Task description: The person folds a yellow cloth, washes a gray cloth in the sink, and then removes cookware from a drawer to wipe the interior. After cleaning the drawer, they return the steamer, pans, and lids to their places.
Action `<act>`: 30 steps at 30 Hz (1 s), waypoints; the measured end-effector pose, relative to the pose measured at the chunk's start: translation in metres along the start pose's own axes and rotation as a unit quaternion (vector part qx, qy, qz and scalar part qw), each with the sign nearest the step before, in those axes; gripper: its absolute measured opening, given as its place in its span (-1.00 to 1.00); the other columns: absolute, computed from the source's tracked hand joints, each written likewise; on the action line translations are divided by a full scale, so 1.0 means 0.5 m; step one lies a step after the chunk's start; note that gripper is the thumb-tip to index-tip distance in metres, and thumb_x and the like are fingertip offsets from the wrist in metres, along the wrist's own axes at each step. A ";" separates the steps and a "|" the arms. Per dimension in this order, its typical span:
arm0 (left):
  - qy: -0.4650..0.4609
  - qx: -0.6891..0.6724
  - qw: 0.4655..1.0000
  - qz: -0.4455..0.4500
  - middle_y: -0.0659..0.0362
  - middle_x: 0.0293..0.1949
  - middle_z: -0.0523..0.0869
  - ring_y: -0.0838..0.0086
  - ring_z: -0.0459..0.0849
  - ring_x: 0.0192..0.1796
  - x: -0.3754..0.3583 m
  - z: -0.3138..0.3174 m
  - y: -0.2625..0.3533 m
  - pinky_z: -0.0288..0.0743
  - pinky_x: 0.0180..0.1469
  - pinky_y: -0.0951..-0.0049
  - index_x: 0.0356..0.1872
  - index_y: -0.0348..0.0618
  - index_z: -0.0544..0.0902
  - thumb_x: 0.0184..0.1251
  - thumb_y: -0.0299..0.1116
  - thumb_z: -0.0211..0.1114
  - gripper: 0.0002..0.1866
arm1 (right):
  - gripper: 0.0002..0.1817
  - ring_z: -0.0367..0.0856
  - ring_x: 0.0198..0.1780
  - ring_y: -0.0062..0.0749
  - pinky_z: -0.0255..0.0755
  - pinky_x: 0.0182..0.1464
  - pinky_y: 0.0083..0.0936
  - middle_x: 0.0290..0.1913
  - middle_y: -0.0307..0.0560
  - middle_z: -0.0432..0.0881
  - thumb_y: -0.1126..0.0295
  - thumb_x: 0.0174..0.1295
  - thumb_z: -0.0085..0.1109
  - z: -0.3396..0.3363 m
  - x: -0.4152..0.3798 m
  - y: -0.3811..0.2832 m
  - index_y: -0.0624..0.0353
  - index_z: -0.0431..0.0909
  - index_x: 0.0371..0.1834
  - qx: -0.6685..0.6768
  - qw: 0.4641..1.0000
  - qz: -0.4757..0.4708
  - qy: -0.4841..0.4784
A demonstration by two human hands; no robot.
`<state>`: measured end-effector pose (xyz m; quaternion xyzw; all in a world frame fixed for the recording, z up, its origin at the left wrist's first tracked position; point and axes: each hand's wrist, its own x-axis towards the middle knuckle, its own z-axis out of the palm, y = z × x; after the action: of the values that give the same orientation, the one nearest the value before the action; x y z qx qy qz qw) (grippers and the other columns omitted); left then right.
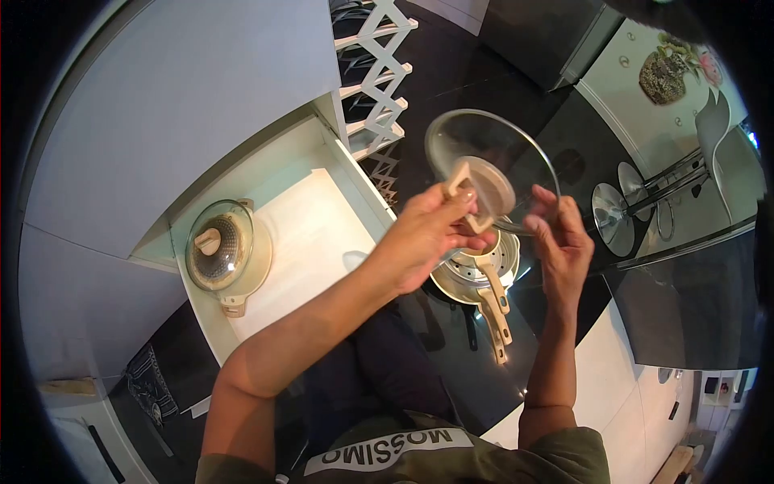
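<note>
Grip: handle (458, 179) is clamped between left hand's (418, 239) thumb and fingers; right hand (566, 247) is held at the rim, its hold unconfirmed.
Lid: glass lid (453, 137) is held tilted, in the air near the stacked pans (453, 284).
Drawer (361, 182): lidded pot (259, 269) is contained at one end.
Hazard: glass could be chipped against the pans if lowered at this tilt; a drop could be caused by handle slippage.
</note>
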<state>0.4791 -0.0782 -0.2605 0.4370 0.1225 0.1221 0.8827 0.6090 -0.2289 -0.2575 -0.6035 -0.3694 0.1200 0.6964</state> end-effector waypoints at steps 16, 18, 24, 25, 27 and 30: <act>0.280 0.371 0.884 0.045 0.08 -0.01 0.52 0.48 0.57 -0.17 -0.171 -0.315 0.018 0.54 -0.15 0.48 0.03 -0.27 0.43 0.26 -0.30 0.24 -0.62 | -0.85 0.52 -0.35 -0.02 0.38 -0.39 -0.19 -0.37 -0.03 0.45 0.37 0.02 0.18 -0.110 0.014 0.460 0.18 0.49 -0.39 -0.580 0.788 -0.104 -0.178; 0.346 0.404 0.847 0.006 0.11 -0.11 0.57 0.48 0.58 -0.18 -0.244 -0.410 0.006 0.56 -0.18 0.46 0.00 -0.28 0.46 0.23 -0.31 0.26 -0.62 | -0.84 0.54 -0.30 0.00 0.41 -0.34 -0.19 -0.32 -0.02 0.48 0.39 0.01 0.17 -0.104 -0.013 0.498 0.18 0.50 -0.34 -0.568 0.796 -0.087 -0.191; 0.277 0.545 0.758 -0.227 0.05 -0.21 0.64 0.34 0.61 -0.14 -0.441 -0.632 -0.058 0.46 -0.03 0.40 -0.16 -0.30 0.55 0.09 -0.26 0.32 -0.64 | -0.80 0.57 -0.23 -0.05 0.49 -0.30 -0.22 -0.18 -0.05 0.53 0.45 0.04 0.07 -0.116 -0.078 0.568 0.15 0.55 -0.24 -0.588 0.774 -0.123 -0.199; 0.279 0.539 0.760 -0.233 0.05 -0.21 0.64 0.34 0.61 -0.14 -0.457 -0.644 -0.072 0.46 -0.03 0.40 -0.16 -0.30 0.55 0.09 -0.26 0.32 -0.64 | -0.80 0.57 -0.23 -0.05 0.49 -0.30 -0.22 -0.18 -0.04 0.54 0.47 0.03 0.06 -0.122 -0.086 0.579 0.14 0.55 -0.25 -0.580 0.781 -0.127 -0.192; 0.129 0.624 0.709 -0.301 0.00 -0.22 0.67 0.26 0.64 -0.13 -0.481 -0.661 -0.097 0.48 -0.08 0.38 -0.25 -0.30 0.59 0.02 -0.23 0.33 -0.65 | -0.78 0.58 -0.24 -0.04 0.50 -0.30 -0.21 -0.19 -0.02 0.56 0.50 -0.06 0.12 -0.137 -0.095 0.610 0.14 0.55 -0.27 -0.596 0.770 -0.124 -0.189; 0.122 0.634 0.710 -0.282 0.00 -0.22 0.67 0.23 0.64 -0.12 -0.501 -0.669 -0.120 0.48 -0.07 0.33 -0.22 -0.28 0.59 0.03 -0.20 0.31 -0.63 | -0.72 0.59 -0.26 -0.04 0.51 -0.30 -0.18 -0.23 0.00 0.57 0.50 -0.16 0.21 -0.147 -0.110 0.639 0.16 0.55 -0.28 -0.623 0.749 -0.123 -0.191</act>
<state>0.1419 0.0536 -0.4781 0.8204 0.3954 -0.1865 0.3686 0.7080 -0.2403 -0.5749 -0.8171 -0.5585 -0.1106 0.0901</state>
